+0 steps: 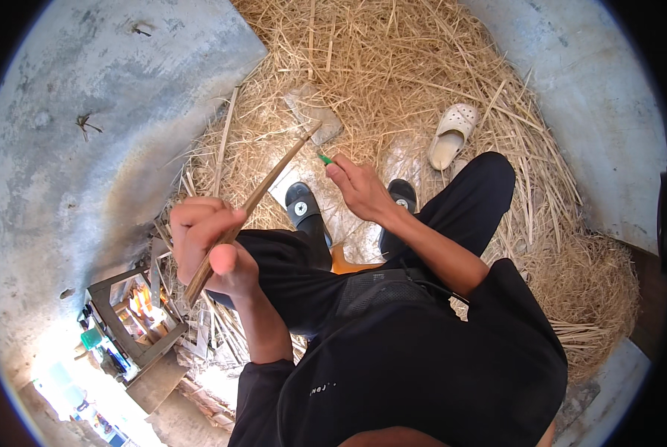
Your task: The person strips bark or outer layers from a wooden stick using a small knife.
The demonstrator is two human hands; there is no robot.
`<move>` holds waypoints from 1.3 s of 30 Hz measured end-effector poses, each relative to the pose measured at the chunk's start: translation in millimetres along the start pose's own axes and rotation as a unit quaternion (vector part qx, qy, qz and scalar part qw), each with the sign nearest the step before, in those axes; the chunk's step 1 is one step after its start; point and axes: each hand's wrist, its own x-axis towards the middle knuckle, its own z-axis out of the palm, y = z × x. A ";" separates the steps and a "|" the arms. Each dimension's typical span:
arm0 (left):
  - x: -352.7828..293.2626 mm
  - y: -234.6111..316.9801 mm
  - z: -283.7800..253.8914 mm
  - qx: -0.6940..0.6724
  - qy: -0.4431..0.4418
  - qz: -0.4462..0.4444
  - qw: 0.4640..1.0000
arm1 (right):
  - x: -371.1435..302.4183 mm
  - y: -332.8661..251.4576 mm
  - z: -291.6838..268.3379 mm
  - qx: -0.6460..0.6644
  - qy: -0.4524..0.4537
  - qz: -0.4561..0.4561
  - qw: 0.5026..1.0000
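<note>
From a distance, I am watching the left hand gripping a tapering wooden stick, fingers clasping its lower part. Its long axis is running diagonally above the straw-strewn floor, narrow tip pointing forward-right. The right hand is pinching a small green item near that tip. Pale lettering is showing on the black shirt; a white star emblem is marking the left slide sandal.

brown stick, green handle

Star emblem on the left slipper, white lettering (illegible) on the shirt
</note>
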 end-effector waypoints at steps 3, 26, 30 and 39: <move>-7.4 7.1 14.1 0.036 0.047 0.043 0.997 | -6.4 -15.3 3.4 -0.021 0.001 -0.020 1.000; -15.4 3.0 44.0 -0.186 0.112 0.005 0.976 | -14.1 -20.6 13.3 0.024 -0.038 -0.004 0.999; -14.9 1.8 44.4 -0.243 0.115 0.046 0.962 | -0.8 24.5 35.1 -0.101 -0.008 0.020 0.995; -12.5 1.2 44.8 -0.269 0.111 0.056 0.955 | -1.5 2.7 32.0 -0.003 -0.013 0.025 1.000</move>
